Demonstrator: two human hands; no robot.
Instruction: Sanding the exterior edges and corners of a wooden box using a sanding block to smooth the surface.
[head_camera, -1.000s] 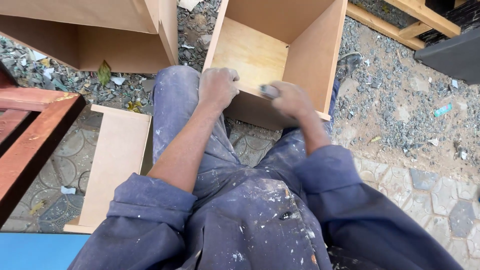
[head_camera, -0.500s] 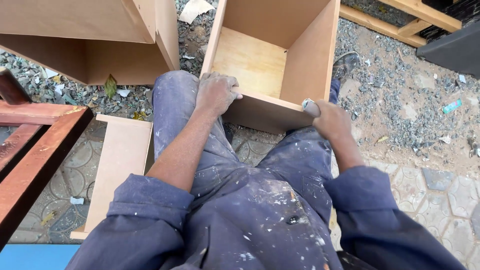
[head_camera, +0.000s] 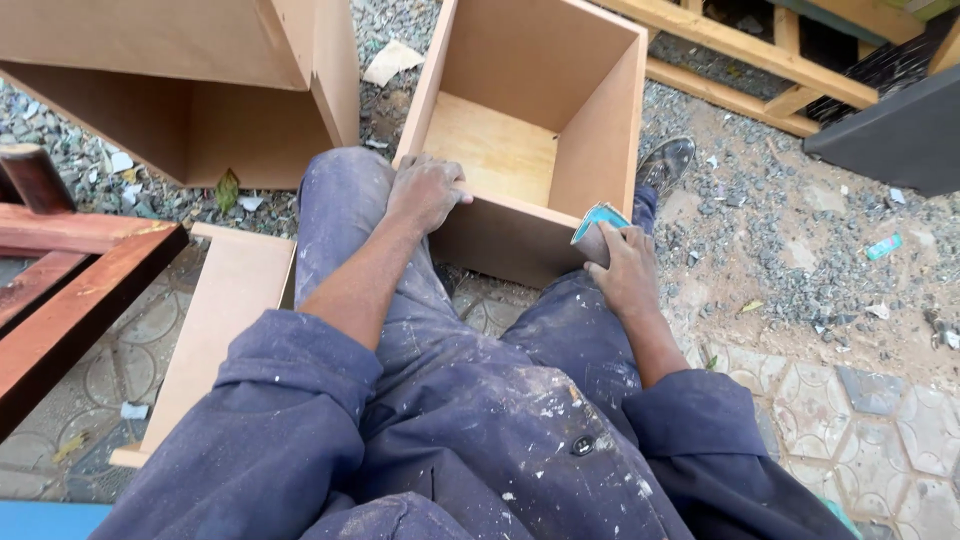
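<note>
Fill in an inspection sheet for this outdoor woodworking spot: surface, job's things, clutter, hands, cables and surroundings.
Surface: patterned paving meeting gravel.
Job's things: open wooden box against the knees; folded sandpaper at its near right corner.
Clutter: paper scraps and leaves on the gravel; loose flat board lying at left.
Hands: left hand rests on the box's near rim; right hand grips the sandpaper.
Cables: nothing seen.
Surroundings: second larger box upper left, reddish frame left, timber pallet top right.
</note>
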